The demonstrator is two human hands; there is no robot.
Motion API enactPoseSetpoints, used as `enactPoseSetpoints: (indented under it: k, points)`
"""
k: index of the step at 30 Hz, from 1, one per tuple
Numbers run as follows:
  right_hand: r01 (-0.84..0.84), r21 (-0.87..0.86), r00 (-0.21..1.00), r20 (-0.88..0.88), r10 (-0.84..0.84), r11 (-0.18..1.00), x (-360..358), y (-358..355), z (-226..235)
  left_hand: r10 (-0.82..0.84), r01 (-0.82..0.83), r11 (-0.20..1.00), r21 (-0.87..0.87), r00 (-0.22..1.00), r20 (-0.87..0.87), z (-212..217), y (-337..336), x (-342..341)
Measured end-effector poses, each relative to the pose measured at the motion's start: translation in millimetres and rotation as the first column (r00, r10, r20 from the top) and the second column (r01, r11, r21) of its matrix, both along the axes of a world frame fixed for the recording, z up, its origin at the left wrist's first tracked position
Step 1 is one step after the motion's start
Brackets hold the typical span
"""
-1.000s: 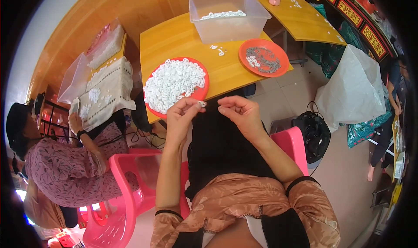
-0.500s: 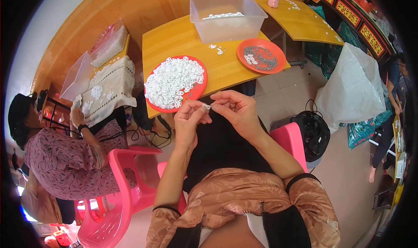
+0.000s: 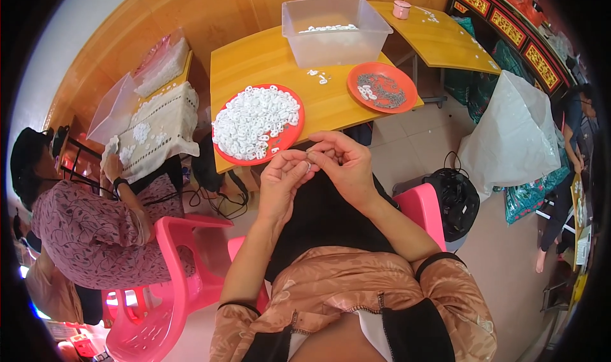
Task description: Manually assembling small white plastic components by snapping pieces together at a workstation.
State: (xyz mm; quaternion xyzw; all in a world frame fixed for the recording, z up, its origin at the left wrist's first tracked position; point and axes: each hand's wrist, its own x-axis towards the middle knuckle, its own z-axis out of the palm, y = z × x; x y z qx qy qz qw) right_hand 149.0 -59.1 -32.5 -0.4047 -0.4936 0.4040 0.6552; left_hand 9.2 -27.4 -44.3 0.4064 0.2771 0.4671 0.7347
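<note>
Above my lap, my left hand (image 3: pixel 282 179) and my right hand (image 3: pixel 348 174) meet fingertip to fingertip. Between them they pinch a small white plastic piece (image 3: pixel 309 166), mostly covered by the fingers. Whether a tiny metal part is also in the pinch, I cannot make out. Just beyond my left hand, a red plate (image 3: pixel 294 136) holds a heap of white oval pieces (image 3: pixel 254 117) with two holes each. Farther right, an orange-red plate (image 3: pixel 389 69) carries small grey metal parts (image 3: pixel 394 98) and several white pieces (image 3: pixel 367 93).
A clear plastic bin (image 3: pixel 337 47) with white pieces stands at the back of the yellow table (image 3: pixel 245 53). Loose pieces lie before it. A person (image 3: pixel 102 235) sits at left near a pink chair (image 3: pixel 181 254). A white sack (image 3: pixel 512 130) and black bag (image 3: pixel 455 200) are at right.
My fingers have closed further over the white piece, which shows less now. Both hands remain together in nearly the same place. The view has shifted slightly.
</note>
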Motion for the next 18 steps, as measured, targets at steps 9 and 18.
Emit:
enactPoseSetpoints:
  k: [9, 18]
  points:
    - [0.064, -0.039, 0.994, 0.091, -0.06, 0.997, 4, 1, -4, 0.05, -0.04, 0.985, -0.167, 0.997, 0.056, -27, 19, -12]
    - [0.053, -0.037, 0.997, 0.052, -0.051, 0.998, -2, 3, -10, 0.096, -0.09, 0.986, -0.141, 0.995, 0.037, -8, 10, -8]
